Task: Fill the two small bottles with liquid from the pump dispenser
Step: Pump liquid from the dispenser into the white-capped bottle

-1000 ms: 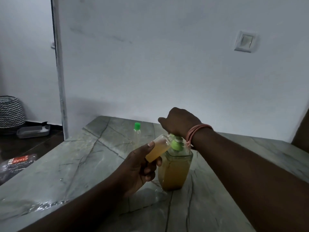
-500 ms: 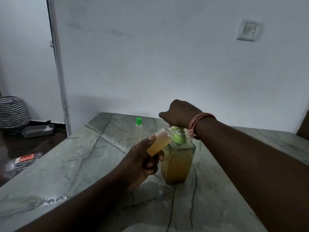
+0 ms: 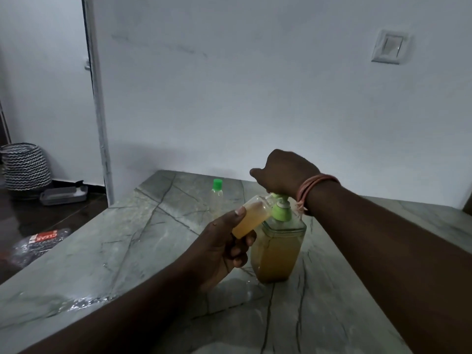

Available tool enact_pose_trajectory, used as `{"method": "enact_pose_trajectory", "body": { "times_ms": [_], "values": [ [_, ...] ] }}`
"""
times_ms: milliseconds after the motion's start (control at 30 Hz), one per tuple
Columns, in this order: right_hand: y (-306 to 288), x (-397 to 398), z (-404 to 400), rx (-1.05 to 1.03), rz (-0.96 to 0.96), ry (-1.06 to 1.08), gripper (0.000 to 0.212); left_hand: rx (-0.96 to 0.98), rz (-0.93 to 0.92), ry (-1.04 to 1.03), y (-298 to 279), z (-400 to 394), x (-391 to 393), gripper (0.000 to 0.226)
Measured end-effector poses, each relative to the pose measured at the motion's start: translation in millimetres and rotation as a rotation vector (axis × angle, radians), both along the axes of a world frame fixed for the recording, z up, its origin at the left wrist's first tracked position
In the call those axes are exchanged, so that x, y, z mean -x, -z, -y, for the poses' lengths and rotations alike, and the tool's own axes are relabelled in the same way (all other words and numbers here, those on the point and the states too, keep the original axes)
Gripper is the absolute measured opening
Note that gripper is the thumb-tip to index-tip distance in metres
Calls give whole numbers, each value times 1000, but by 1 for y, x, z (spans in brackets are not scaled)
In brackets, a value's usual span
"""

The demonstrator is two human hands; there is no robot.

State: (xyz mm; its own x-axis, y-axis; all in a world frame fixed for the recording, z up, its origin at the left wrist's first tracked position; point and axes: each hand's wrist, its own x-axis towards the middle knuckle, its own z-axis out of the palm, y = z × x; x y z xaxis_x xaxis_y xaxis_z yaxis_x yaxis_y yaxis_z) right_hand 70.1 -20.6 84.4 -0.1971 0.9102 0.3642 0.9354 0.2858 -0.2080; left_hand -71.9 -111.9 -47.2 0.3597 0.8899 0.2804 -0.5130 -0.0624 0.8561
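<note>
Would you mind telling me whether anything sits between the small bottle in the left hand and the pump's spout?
Nothing visible does. The left hand holds the small bottle tilted, its mouth right up at the spout of the pump dispenser, whose green head the right hand grips. The capped bottle stands behind, apart.

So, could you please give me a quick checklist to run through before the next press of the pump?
1. Small bottle held by left hand: ok.
2. Bottle mouth at the pump spout: cannot tell, right hand hides it.
3. Right hand on pump head: ok.
4. Pump dispenser upright on marble table: ok.
5. Held bottle has room left: ok, near its neck.
6. Second bottle capped: ok, its fill cannot tell.
</note>
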Motion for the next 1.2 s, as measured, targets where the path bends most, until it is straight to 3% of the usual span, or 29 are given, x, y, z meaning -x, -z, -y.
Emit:
{"method": "enact_pose_trajectory", "body": {
  "times_ms": [167,300,467,600,767,933,1067,1200],
  "values": [
    [14,-2,-4,47,-151,-4,43,8,19,-2,3,-3,0,31],
    [13,-2,-5,80,-104,-10,41,12,13,-1,1,-1,2,31],
    [6,1,-7,55,20,-11,35,9,-22,3,0,0,1,49],
    [13,-2,-8,74,-121,-8,42,-20,-10,28,2,-3,0,32],
    [12,-1,-5,127,-103,-6,39,-19,24,13,3,-3,0,38],
    [-2,2,-2,19,48,-19,39,-9,35,8,1,-2,0,36],
    [9,-1,-7,87,-112,-10,53,-16,22,25,2,-5,1,34],
    [13,-1,-6,100,-94,-3,55,-13,34,13,4,-5,1,34]
  ]
}}
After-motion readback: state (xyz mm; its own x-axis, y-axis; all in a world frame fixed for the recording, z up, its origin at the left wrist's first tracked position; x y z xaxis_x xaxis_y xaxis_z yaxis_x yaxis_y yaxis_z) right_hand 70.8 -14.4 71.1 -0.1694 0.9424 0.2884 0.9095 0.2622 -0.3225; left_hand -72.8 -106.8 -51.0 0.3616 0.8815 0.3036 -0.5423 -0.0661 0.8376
